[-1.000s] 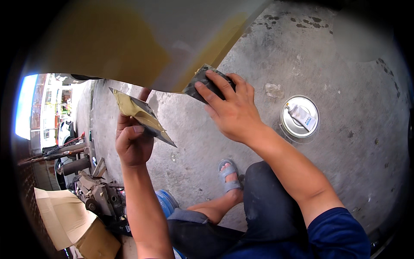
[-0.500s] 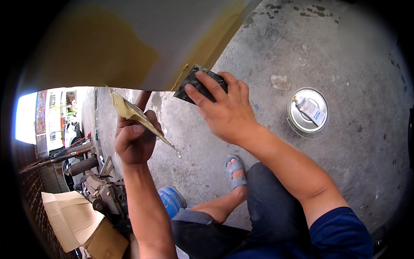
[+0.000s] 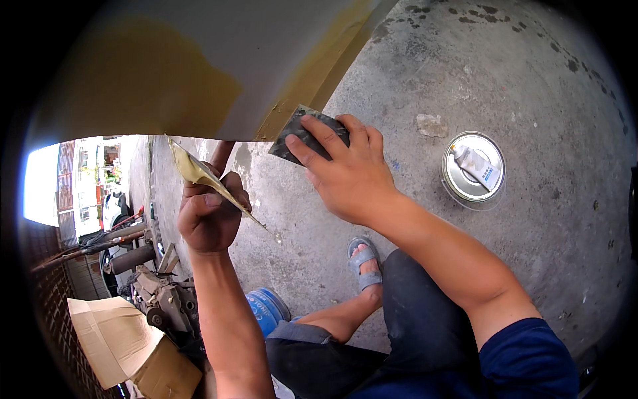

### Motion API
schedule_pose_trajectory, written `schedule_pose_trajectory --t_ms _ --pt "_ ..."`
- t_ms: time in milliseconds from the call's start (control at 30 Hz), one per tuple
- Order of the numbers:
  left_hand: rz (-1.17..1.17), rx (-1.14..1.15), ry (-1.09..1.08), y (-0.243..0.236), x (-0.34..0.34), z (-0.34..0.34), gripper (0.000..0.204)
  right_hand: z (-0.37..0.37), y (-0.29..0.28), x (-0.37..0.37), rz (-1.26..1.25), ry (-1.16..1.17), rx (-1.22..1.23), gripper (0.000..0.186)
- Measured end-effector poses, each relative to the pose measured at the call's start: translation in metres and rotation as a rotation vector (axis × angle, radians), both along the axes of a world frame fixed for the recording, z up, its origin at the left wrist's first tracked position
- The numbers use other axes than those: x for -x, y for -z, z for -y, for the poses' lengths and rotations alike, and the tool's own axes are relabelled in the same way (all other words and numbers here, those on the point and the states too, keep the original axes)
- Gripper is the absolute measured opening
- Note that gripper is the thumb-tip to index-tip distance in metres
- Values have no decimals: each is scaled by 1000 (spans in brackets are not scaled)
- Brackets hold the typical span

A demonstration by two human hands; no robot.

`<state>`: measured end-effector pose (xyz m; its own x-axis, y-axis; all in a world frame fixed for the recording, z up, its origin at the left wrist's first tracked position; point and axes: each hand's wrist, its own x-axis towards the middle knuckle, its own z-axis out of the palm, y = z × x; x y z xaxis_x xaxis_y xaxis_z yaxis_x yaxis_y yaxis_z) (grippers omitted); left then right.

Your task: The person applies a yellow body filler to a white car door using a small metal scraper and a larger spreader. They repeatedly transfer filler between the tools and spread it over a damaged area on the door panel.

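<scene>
A large grey panel [image 3: 266, 50] with dull yellow filler patches [image 3: 143, 73] hangs across the top left. My right hand [image 3: 352, 169] has its fingers pressed on a dark, flat putty spreader [image 3: 304, 136], right by the panel's lower corner. Along that edge runs a thin, slightly rough strip of yellow filler [image 3: 296, 103]. Below the panel, my left hand [image 3: 211, 213] grips a thin putty board [image 3: 229, 194], tilted and seen nearly edge-on. Soft yellow filler [image 3: 186, 165] coats its upper face, and my left thumb shows below it.
On the concrete floor to the right stands a round tin [image 3: 460, 193] with a white tube [image 3: 480, 167] on its lid. A blue bucket [image 3: 266, 309] is beside my leg. Lower left are an open cardboard box [image 3: 166, 372] and greasy machine parts [image 3: 156, 292].
The raised ridge of filler at the panel's edge looks flatter and thinner now. My right hand and the spreader have shifted slightly down. My left hand stays almost in place.
</scene>
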<state>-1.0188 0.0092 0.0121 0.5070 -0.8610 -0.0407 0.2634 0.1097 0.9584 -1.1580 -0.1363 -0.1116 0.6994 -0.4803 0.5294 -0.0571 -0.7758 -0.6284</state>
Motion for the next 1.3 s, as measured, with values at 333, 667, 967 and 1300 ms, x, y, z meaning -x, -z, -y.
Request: schedule_pose_trajectory --t_ms 333,667,967,1300 --pt "-1 5 23 0 3 2 35 -1 -19 -8 41 15 26 47" --pt "28 16 39 -1 1 -1 33 4 18 7 -40 4 21 46" --pt "45 18 32 1 6 0 33 19 -2 -5 64 39 75 52" --pt "75 3 46 0 0 -3 35 10 38 2 44 41 34 47"
